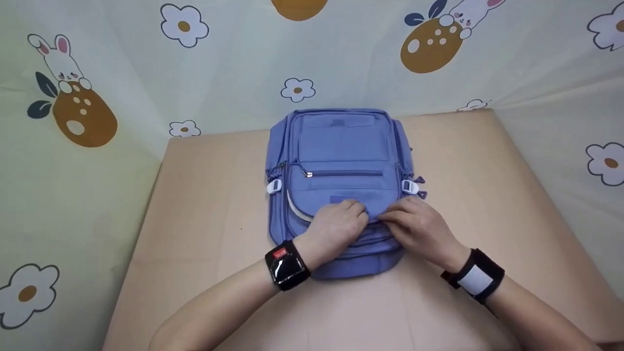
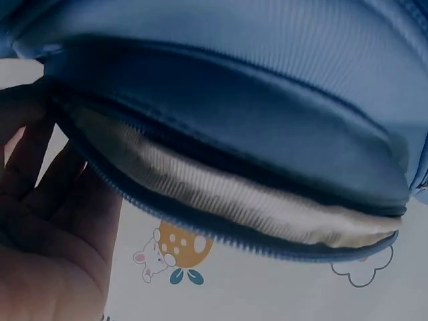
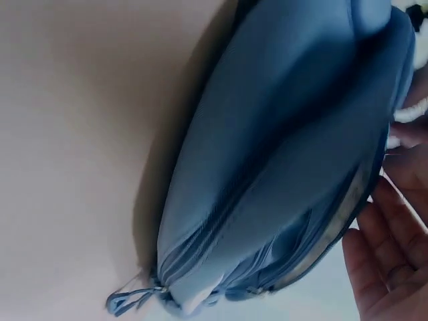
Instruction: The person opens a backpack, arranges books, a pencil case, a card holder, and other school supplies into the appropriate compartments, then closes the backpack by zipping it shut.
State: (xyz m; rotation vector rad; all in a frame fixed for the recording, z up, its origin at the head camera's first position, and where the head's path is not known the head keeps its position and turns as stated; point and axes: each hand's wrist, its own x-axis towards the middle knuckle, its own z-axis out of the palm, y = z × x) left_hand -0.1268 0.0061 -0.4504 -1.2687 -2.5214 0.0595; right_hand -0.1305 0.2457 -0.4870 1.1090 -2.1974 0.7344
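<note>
A blue backpack (image 1: 346, 146) lies front side up. Its rounded front pocket gapes along a zipper (image 2: 221, 247), and pale lining (image 2: 221, 187) shows inside. My left hand (image 1: 336, 226), its fingers curled, grips the pocket's edge near the middle of its lower curve. Just to the right, my right hand (image 1: 421, 224) pinches the same edge between thumb and fingertips. Whatever lies under the fingertips is hidden. In the right wrist view the right hand's fingers (image 3: 381, 247) stand along the zipped edge, with the bag's lower folds beside them.
The backpack rests on a tan tabletop (image 1: 204, 204). White strap buckles (image 1: 274, 186) sit at both its sides, and a short horizontal zipper (image 1: 346, 173) crosses its front. A pale curtain (image 1: 243, 63) with flowers and rabbits hangs behind and at both sides. Each wrist wears a black band (image 1: 287, 265).
</note>
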